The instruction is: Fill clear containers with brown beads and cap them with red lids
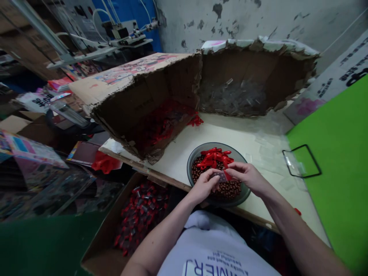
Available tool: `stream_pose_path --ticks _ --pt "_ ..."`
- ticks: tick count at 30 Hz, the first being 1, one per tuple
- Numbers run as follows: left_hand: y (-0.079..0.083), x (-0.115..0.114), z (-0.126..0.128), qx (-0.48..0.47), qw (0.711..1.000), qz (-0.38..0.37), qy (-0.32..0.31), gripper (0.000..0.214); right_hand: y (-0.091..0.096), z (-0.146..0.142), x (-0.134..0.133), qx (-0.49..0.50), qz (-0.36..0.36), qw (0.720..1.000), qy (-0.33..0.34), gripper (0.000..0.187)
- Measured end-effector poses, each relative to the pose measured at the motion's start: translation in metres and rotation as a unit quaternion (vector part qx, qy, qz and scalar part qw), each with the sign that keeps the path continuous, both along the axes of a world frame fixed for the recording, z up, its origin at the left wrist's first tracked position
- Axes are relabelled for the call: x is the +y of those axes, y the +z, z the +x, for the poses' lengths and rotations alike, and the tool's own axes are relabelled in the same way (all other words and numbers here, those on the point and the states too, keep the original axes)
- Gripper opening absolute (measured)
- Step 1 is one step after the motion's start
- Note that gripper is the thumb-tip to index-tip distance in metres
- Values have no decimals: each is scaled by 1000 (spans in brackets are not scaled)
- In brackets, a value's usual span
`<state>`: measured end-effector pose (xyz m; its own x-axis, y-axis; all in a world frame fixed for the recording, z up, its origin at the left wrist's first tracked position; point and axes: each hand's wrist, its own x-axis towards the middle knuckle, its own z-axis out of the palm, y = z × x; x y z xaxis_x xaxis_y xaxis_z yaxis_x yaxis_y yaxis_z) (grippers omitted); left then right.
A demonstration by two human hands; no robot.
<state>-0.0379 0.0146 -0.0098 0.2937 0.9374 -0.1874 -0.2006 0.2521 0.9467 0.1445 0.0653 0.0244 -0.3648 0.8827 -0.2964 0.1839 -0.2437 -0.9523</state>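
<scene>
Both hands meet over a round grey bowl (192, 161) at the table's near edge. The bowl holds small dark brown beads (230, 188) with a heap of red plastic pieces (214, 156) on its far side. My left hand (204, 185) and my right hand (246, 175) are closed in a pinch on one small clear tube with a red cap (223, 176), held between them just above the beads.
A torn cardboard box (149, 111) holding red pieces lies open behind the bowl, beside another box (253, 80) of clear tubes. A low carton (138, 218) of filled red-capped tubes sits lower left. A green board (339, 161) stands at the right, a clear packet (299, 163) against it.
</scene>
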Motion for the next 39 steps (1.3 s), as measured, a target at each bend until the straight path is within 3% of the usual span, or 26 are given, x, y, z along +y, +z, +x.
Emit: stream_pose_path --ticks 7,13,16,20,23,27,30,34,39 --pt "0 -3 2 86 994 51 31 25 -6 -3 -3 -67 54 996 5 30" --pt "0 -4 0 157 983 92 38 21 -10 -17 -13 -16 -27 999 -33 34" --pt "-3 -3 -3 117 991 52 31 21 -10 -19 -13 -24 -46 998 -39 36" --pt "-7 -2 -3 -18 998 -47 27 27 -3 -16 -1 -6 -101 994 -27 41" --pt "-4 -3 1 -86 992 -84 23 33 4 -17 15 12 -102 992 -73 44" --pt "2 -4 4 -128 983 -132 3 38 10 -27 28 107 -124 985 -58 41" --pt "1 -4 2 -144 978 -149 20 37 11 -31 28 158 -106 978 -89 38" --pt "2 -2 2 -140 979 -147 15 37 5 -33 22 118 -86 986 -83 35" --pt "8 -5 16 -98 985 -139 15 38 -7 -50 12 35 49 997 -41 33"
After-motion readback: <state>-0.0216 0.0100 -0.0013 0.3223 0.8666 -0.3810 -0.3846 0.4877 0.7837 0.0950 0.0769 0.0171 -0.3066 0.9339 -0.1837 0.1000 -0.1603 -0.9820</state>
